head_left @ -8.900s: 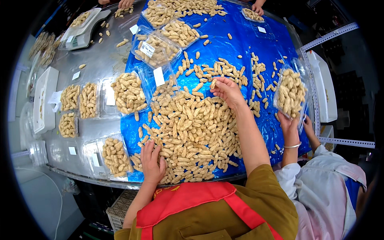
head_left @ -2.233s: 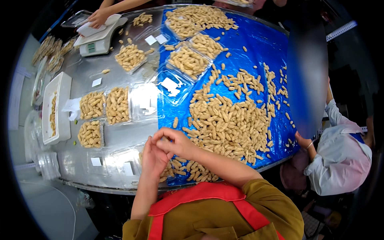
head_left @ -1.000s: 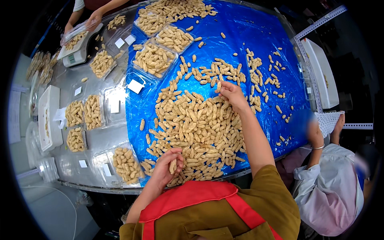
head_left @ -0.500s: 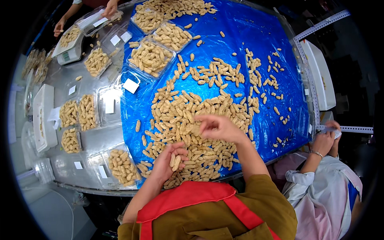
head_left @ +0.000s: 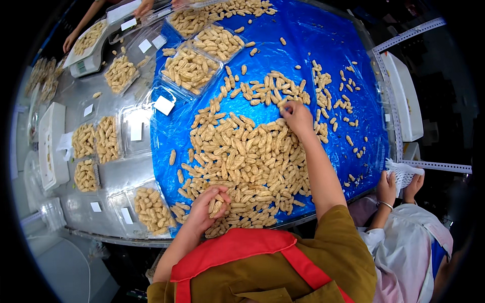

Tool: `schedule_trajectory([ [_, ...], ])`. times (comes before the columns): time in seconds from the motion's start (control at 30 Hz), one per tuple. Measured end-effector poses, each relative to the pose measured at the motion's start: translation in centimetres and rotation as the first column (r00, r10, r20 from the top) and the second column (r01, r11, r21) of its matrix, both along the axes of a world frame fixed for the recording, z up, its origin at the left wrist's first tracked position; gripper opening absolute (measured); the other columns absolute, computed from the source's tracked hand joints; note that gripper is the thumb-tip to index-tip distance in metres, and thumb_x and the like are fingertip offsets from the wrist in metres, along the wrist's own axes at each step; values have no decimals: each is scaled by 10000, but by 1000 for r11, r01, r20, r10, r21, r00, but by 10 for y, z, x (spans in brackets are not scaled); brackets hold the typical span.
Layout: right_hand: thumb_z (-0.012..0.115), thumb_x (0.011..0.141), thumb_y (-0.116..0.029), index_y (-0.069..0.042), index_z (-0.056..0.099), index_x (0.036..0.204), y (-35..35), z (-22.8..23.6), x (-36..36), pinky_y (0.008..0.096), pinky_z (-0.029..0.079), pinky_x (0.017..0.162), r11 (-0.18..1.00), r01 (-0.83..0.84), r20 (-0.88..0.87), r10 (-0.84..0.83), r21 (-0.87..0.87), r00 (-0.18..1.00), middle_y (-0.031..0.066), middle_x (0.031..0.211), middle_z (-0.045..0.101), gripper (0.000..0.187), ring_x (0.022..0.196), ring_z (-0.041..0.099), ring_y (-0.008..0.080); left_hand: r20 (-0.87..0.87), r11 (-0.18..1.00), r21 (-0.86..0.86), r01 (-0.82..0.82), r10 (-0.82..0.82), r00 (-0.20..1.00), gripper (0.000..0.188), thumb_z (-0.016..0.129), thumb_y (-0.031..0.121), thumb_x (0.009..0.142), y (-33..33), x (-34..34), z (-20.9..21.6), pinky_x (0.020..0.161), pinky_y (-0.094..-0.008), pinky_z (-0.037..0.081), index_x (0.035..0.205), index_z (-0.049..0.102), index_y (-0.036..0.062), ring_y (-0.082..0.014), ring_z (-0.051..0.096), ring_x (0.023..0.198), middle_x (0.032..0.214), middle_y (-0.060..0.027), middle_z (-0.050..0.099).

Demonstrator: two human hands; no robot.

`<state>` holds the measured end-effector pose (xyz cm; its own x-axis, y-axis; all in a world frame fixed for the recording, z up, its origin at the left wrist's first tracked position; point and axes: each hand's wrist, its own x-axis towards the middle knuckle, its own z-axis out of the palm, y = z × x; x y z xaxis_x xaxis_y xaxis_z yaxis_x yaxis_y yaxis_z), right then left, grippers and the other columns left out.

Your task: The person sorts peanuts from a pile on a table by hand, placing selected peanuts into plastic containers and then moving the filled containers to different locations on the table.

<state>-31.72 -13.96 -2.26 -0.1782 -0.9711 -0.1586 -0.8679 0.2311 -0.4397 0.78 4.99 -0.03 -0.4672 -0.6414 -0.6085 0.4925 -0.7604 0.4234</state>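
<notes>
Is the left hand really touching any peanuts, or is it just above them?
Touching. The head view shows a few peanuts nestled in the curled left hand, against the palm.

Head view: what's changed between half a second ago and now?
The right hand moved away from the body and slightly right, from over the peanut pile to its far edge. The left hand stayed at the near side, still holding peanuts. Blue sheet stayed put.

Our left hand cupped, fingers curled, just beyond near edge of table, forearm slanting inward. Our right hand farther from that edge, fingertips pinched, arm outstretched.
</notes>
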Motion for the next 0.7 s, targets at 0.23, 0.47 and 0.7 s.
schedule_trajectory([
  [0.23, 668, 819, -169, -94, 668, 1062, -6, 16, -4, 367, 508, 713, 990, -138, 185, 140, -25, 973, 68, 937, 636, 254, 803, 615, 214, 7, 1000, 4, 1, -1, 1000, 244, 468, 214, 905, 3, 0, -5, 398, -236, 333, 1055, 553, 42, -163, 520, 609, 869, -106, 602],
  [0.47, 641, 830, -97, -99, 637, 1106, 7, 23, 22, 392, 498, 789, 896, -402, -129, 428, 189, 895, 80, 1080, 568, 277, 950, 602, 255, -38, 1000, 8, 25, -25, 999, 231, 453, 161, 919, 3, 0, -4, 415, -247, 337, 1062, 555, 10, -167, 525, 630, 805, -81, 553],
  [0.7, 716, 791, -97, -106, 586, 1002, 1, 23, 19, 387, 505, 720, 956, -205, 45, 201, 209, 979, 53, 969, 586, 248, 845, 601, 213, -21, 1000, -11, -10, 10, 1000, 257, 479, 207, 901, 4, 2, -2, 412, -247, 327, 1067, 550, 25, -166, 509, 605, 794, -78, 564],
])
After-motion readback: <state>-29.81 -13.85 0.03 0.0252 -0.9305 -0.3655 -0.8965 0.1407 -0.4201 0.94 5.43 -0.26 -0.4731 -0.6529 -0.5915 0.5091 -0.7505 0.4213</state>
